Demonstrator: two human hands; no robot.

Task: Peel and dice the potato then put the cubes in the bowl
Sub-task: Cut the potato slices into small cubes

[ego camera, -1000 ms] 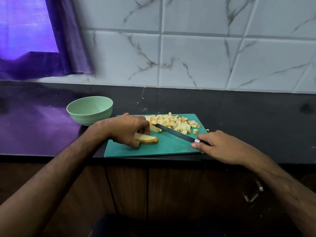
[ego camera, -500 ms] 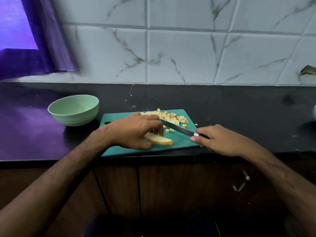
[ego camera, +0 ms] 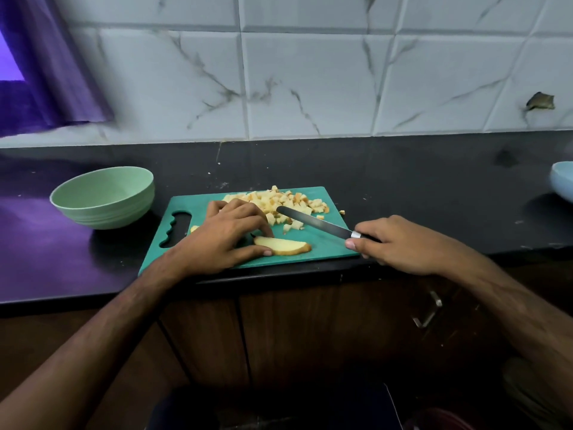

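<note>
— What kind of place is this?

— It is a kitchen in a home.

— How can you tell?

— There is a long black counter (ego camera: 403, 181) with brown wooden cupboards (ego camera: 294, 330) under it. One cupboard door has a metal handle (ego camera: 429, 313).

— What else?

— The wall (ego camera: 310, 82) behind is made of white tiles with grey lines like marble. A purple curtain (ego camera: 52, 66) hangs at the left.

— Is there food stuff?

— Yes. A green cutting board (ego camera: 322, 246) lies on the counter with a pile of potato cubes (ego camera: 279, 201) on it, and a pale green bowl (ego camera: 104, 197) stands beside it.
</note>
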